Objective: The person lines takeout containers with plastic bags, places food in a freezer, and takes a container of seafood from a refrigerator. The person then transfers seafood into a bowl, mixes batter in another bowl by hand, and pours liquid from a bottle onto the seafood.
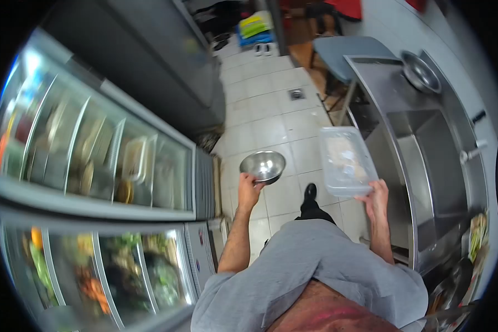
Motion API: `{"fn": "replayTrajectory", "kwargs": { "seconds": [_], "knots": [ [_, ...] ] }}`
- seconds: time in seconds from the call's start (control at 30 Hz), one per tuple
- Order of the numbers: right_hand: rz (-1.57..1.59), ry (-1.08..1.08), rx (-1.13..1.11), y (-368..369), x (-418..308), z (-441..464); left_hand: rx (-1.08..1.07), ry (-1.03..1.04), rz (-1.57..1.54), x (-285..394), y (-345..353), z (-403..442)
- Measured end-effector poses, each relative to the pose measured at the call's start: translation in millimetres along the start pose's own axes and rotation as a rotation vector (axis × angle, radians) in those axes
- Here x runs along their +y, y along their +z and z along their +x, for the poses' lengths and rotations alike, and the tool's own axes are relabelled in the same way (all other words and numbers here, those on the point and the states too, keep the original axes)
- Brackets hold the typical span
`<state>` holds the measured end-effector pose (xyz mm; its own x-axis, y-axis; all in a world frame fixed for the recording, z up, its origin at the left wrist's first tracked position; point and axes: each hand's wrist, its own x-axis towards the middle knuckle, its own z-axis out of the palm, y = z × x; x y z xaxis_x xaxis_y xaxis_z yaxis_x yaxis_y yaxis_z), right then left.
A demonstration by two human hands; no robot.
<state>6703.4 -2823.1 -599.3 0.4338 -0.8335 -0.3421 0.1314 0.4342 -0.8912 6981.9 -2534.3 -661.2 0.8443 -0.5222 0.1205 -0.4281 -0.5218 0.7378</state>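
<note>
My left hand (251, 188) is closed on the near rim of a shiny metal bowl (264, 166), held out over the tiled floor. No contents show inside the bowl. On the other side, my right hand (377, 196) grips the near corner of a clear rectangular plastic container (348, 160). Something pale lies inside the container, too blurred to name. The two things are held apart, with the container close to the metal sink unit.
Glass-door fridges (102, 149) filled with food line the left. A stainless sink (420, 160) runs along the right, with another metal bowl (421, 73) on its far end. A grey table (351, 52) stands beyond it. A drain (296, 94) is set in the floor.
</note>
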Motion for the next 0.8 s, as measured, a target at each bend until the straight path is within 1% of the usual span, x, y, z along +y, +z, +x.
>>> {"fn": "replayTrajectory", "kwargs": {
  "seconds": [0.03, 0.07, 0.1, 0.13, 0.2, 0.23, 0.3, 0.37, 0.43, 0.47, 0.5, 0.57, 0.63, 0.7, 0.77, 0.8],
  "knots": [
    [0.025, -0.005, -0.008, 13, -7, 15, -0.045, 0.034, -0.005, 1, 11, 21],
    [0.049, -0.009, -0.03, 27, -15, 36, -0.045, 0.024, 0.036, 3, 23, 44],
    [0.064, -0.015, 0.0, 39, -21, 59, -0.037, 0.006, 0.081, 5, 32, 63],
    [0.08, -0.006, -0.036, 51, -27, 80, -0.058, 0.018, 0.089, 3, 42, 80],
    [0.099, 0.016, -0.111, 78, -44, 124, -0.081, -0.046, 0.121, -6, 57, 122],
    [0.123, 0.014, -0.107, 86, -49, 144, -0.084, -0.029, 0.138, -2, 60, 141],
    [0.105, 0.005, -0.178, 105, -66, 187, -0.093, -0.04, 0.143, 6, 74, 186],
    [0.131, -0.012, -0.173, 121, -81, 226, -0.115, -0.039, 0.097, 7, 94, 239],
    [0.151, -0.041, -0.177, 137, -98, 261, -0.049, 0.091, 0.089, 18, 119, 303],
    [0.181, -0.054, -0.163, 140, -99, 274, -0.051, 0.136, 0.092, 23, 135, 330],
    [0.203, -0.073, -0.15, 147, -109, 288, -0.051, 0.138, 0.076, 33, 151, 362],
    [0.218, -0.114, -0.136, 156, -123, 314, -0.119, 0.232, -0.045, 54, 184, 425],
    [0.24, -0.167, -0.12, 165, -135, 346, -0.19, 0.266, -0.157, 79, 224, 489],
    [0.237, -0.23, -0.022, 172, -135, 368, -0.273, 0.3, -0.208, 91, 264, 539],
    [0.226, -0.268, 0.037, 180, -142, 399, -0.297, 0.415, -0.202, 103, 315, 590],
    [0.224, -0.287, 0.085, 187, -147, 413, -0.335, 0.439, -0.211, 111, 334, 611]
  ]
}}
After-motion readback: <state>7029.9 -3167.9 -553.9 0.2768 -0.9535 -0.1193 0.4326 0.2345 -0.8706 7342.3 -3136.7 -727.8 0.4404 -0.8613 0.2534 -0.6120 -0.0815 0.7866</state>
